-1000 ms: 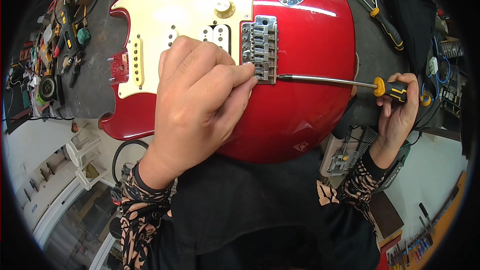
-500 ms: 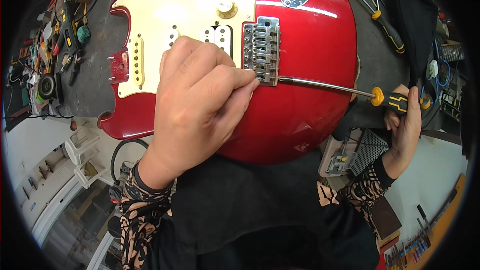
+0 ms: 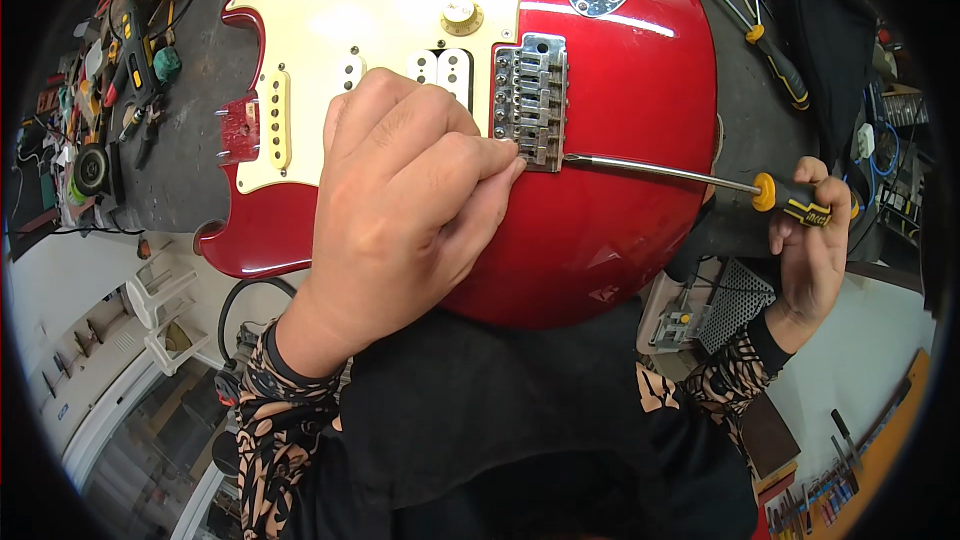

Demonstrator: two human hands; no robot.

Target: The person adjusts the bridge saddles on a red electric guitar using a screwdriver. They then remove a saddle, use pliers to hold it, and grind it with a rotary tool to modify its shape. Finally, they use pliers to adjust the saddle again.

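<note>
A red electric guitar body with a cream pickguard lies face up. Over its near half, my left hand is closed in a pinch, thumb and forefinger at the near end of the metal bridge. What sits between those fingertips is hidden. My right hand grips the black and yellow handle of a screwdriver at the right. Its shaft lies nearly level across the red top, with the tip at the bridge's right edge, by the nearest saddle.
On the dark bench, another screwdriver and pliers lie at the far right beside black cloth. A power tool and assorted clutter crowd the left end. Several tools hang at the lower right.
The screwdriver handle has turned in my right hand, and the fingers have shifted from a flat hold to a curled one. My left hand keeps its pinch. The view has shifted slightly.
</note>
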